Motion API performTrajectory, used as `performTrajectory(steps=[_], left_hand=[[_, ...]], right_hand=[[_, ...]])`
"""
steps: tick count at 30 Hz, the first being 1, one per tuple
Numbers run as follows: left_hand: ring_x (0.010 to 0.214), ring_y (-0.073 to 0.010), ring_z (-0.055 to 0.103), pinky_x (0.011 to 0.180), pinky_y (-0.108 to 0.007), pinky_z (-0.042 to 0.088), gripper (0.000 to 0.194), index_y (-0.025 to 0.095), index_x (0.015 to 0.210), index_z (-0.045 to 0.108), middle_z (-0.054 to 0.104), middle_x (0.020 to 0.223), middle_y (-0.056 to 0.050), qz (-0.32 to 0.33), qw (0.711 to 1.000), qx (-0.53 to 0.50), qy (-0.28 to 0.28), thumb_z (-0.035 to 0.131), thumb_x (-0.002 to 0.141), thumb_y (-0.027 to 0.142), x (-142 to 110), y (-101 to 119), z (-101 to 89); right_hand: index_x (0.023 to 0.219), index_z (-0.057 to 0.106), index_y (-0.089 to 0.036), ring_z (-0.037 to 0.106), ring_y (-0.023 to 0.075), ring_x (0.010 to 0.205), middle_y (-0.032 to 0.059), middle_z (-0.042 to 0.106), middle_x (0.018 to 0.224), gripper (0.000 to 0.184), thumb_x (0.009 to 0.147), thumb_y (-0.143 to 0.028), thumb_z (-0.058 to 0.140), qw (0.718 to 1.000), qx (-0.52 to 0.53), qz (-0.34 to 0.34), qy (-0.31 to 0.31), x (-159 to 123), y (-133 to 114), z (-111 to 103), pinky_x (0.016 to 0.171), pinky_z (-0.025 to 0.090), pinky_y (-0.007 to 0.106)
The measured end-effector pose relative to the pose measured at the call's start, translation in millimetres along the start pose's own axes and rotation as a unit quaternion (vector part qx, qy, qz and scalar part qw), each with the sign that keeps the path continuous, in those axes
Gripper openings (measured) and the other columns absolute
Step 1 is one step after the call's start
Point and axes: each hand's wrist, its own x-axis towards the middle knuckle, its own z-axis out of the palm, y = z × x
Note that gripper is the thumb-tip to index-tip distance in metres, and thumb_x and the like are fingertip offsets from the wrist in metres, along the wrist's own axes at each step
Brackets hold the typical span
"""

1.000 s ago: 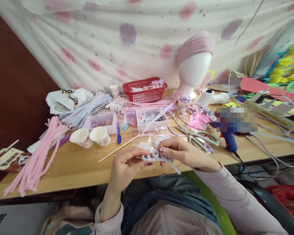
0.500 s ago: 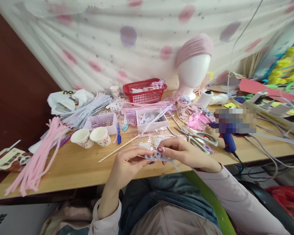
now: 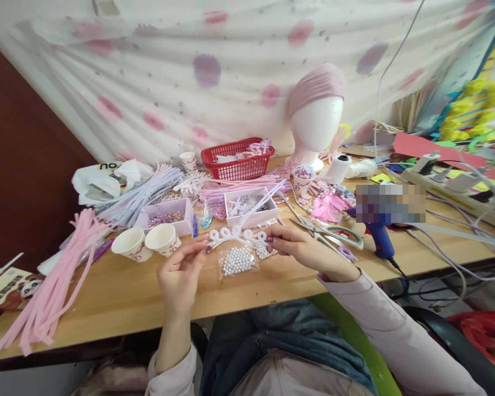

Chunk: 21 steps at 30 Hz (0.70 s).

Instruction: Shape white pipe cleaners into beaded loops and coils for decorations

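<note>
A white pipe cleaner [image 3: 237, 235], bent into a row of small loops, is stretched level between my two hands above the table. My left hand [image 3: 181, 269] pinches its left end with fingertips and thumb. My right hand [image 3: 303, 248] pinches the right end. Straight below the loops lie two clear bags of white pearl beads [image 3: 237, 260] on the wooden table [image 3: 119, 291].
Two paper cups [image 3: 146, 242] stand left of my hands. Pink pipe cleaners [image 3: 53, 286] lie at far left, bead boxes [image 3: 165, 214] and a red basket [image 3: 236, 160] behind. Scissors [image 3: 334, 236] and a blue glue gun [image 3: 377, 239] lie right; a foam head [image 3: 315, 124] stands at the back.
My hands have moved apart and forward over the table, pulling the bunched pipe cleaner out into a long looped strip. The pearl bags now show beneath it.
</note>
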Motion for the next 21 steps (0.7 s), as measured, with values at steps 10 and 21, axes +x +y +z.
performTrajectory(steps=[10,21], left_hand=[[0.083,-0.0214,0.068,0.081,-0.035,0.055,0.016,0.02,0.087,0.078,0.074,0.087,-0.007,0.042,0.988,0.146,-0.039,0.069,0.083,0.033,-27.7,23.7,31.7],[0.077,-0.0128,0.064,0.066,-0.019,0.052,0.015,0.018,0.08,0.076,0.071,0.085,-0.002,-0.13,0.981,-0.146,0.012,0.079,0.076,0.033,-39.0,30.4,60.4]], right_hand=[[0.113,0.06,-0.018,0.063,0.0148,0.084,0.0032,0.065,0.091,0.029,0.088,-0.031,0.066,0.989,0.145,-0.026,-0.034,-1.3,-5.2,8.3,0.076,0.051,0.028],[0.104,0.06,-0.018,0.061,0.0149,0.08,0.0029,0.063,0.088,0.025,0.09,-0.037,0.065,0.989,0.13,-0.047,-0.053,-11.3,-23.6,22.6,0.073,0.049,0.028]])
